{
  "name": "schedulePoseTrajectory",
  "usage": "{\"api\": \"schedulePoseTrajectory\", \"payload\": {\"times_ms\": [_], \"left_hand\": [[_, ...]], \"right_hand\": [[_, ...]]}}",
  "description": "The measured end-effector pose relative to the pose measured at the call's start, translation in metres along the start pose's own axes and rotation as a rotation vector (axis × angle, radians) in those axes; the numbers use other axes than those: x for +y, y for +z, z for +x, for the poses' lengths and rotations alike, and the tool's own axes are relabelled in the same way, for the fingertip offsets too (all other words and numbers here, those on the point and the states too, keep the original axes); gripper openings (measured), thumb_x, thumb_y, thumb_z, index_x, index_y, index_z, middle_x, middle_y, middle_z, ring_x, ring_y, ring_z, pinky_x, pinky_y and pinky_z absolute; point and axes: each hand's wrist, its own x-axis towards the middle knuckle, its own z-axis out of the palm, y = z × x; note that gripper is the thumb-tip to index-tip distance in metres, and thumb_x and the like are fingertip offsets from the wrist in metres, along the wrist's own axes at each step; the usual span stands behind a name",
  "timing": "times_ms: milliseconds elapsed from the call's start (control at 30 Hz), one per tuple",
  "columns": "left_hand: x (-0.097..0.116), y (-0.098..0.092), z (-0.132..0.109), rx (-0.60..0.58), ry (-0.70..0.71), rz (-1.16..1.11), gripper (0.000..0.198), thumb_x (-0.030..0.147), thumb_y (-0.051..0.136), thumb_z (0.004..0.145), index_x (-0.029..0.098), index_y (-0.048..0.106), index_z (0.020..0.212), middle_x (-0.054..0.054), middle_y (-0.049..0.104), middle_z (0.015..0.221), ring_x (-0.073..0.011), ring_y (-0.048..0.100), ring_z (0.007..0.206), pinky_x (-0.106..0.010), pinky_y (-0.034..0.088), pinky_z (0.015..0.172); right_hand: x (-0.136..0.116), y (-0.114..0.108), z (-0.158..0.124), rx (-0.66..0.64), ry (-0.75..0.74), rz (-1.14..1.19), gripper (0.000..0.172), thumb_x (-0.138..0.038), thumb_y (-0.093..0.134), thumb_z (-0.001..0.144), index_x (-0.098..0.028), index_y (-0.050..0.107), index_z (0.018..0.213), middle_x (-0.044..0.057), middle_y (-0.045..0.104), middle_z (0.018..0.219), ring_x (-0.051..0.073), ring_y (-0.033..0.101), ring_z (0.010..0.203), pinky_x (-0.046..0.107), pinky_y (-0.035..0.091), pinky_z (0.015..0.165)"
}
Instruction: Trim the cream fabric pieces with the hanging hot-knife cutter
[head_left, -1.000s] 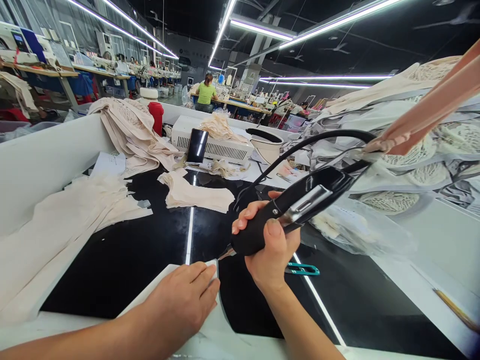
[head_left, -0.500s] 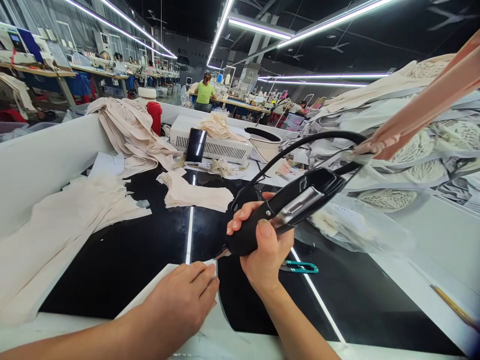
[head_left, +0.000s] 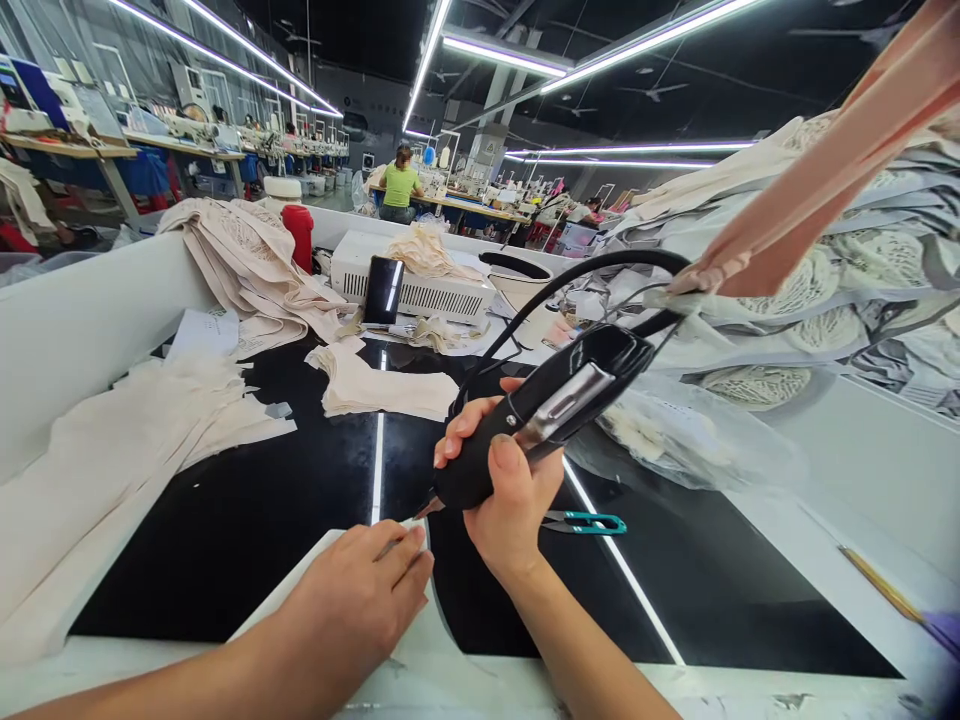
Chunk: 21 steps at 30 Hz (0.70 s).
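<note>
My right hand (head_left: 504, 490) is wrapped round a black corded cutting tool (head_left: 540, 405), its tip pointing down-left at the corner of a white fabric piece (head_left: 409, 640) on the black table top (head_left: 247, 520). The tool's cable (head_left: 585, 275) loops up and to the right. My left hand (head_left: 360, 600) lies flat on the white fabric piece, fingers stretched out, fingertips close to the tool's tip. Small teal thread snips (head_left: 585, 521) lie just right of my right hand.
Beige fabric pieces lie stacked at the left (head_left: 127, 440) and in the middle (head_left: 375, 385). A white machine box (head_left: 420, 285) with a phone (head_left: 383, 290) leaning on it stands behind. Lace garments in bags (head_left: 810, 300) pile at the right. A person in green (head_left: 397, 187) sits far off.
Both hands and the tool have shifted slightly left and up in view as the camera moved. The grip and the flat left hand stay the same.
</note>
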Motion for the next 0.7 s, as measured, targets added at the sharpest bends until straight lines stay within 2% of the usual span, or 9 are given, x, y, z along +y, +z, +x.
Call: {"api": "schedulePoseTrajectory", "payload": {"times_ms": [200, 367, 500, 633, 700], "left_hand": [[0.001, 0.002, -0.001, -0.061, 0.01, -0.007, 0.023, 0.02, 0.063, 0.103, 0.012, 0.064, 0.125, -0.013, 0.071, 0.129, -0.0214, 0.067, 0.111, -0.034, 0.052, 0.089], [0.004, 0.003, -0.002, -0.03, -0.012, 0.004, 0.024, 0.02, 0.062, 0.103, 0.011, 0.063, 0.126, -0.012, 0.071, 0.13, -0.0212, 0.068, 0.108, -0.034, 0.053, 0.087], [0.003, 0.002, -0.001, -0.001, -0.003, 0.023, 0.019, 0.02, 0.061, 0.103, 0.013, 0.067, 0.119, -0.012, 0.073, 0.126, -0.0217, 0.069, 0.106, -0.033, 0.054, 0.081], [-0.002, -0.006, 0.001, 0.08, 0.012, 0.009, 0.021, 0.016, 0.055, 0.103, 0.009, 0.068, 0.118, -0.012, 0.075, 0.121, -0.0223, 0.07, 0.1, -0.034, 0.055, 0.078], [-0.005, -0.011, -0.001, 0.07, 0.043, 0.003, 0.023, 0.01, 0.052, 0.101, 0.01, 0.07, 0.116, -0.011, 0.076, 0.12, -0.0224, 0.07, 0.102, -0.035, 0.055, 0.082]], "right_hand": [[0.002, 0.002, -0.002, 0.004, 0.016, -0.004, 0.042, -0.045, 0.079, 0.082, -0.028, 0.053, 0.111, -0.007, 0.061, 0.075, 0.011, 0.057, 0.053, 0.025, 0.052, 0.046], [0.003, 0.003, -0.002, 0.006, 0.015, 0.005, 0.042, -0.045, 0.079, 0.082, -0.028, 0.054, 0.112, -0.007, 0.062, 0.075, 0.011, 0.057, 0.053, 0.024, 0.052, 0.046], [0.003, 0.002, -0.003, -0.007, 0.006, 0.024, 0.038, -0.042, 0.078, 0.084, -0.028, 0.054, 0.11, -0.007, 0.063, 0.076, 0.01, 0.058, 0.054, 0.024, 0.053, 0.047], [0.005, 0.004, -0.006, -0.022, 0.013, 0.003, 0.033, -0.041, 0.074, 0.088, -0.029, 0.05, 0.108, -0.007, 0.062, 0.075, 0.01, 0.058, 0.053, 0.024, 0.053, 0.05], [0.005, 0.006, -0.006, -0.023, 0.028, -0.002, 0.035, -0.044, 0.075, 0.087, -0.029, 0.049, 0.105, -0.008, 0.062, 0.075, 0.01, 0.057, 0.054, 0.024, 0.053, 0.05]]}}
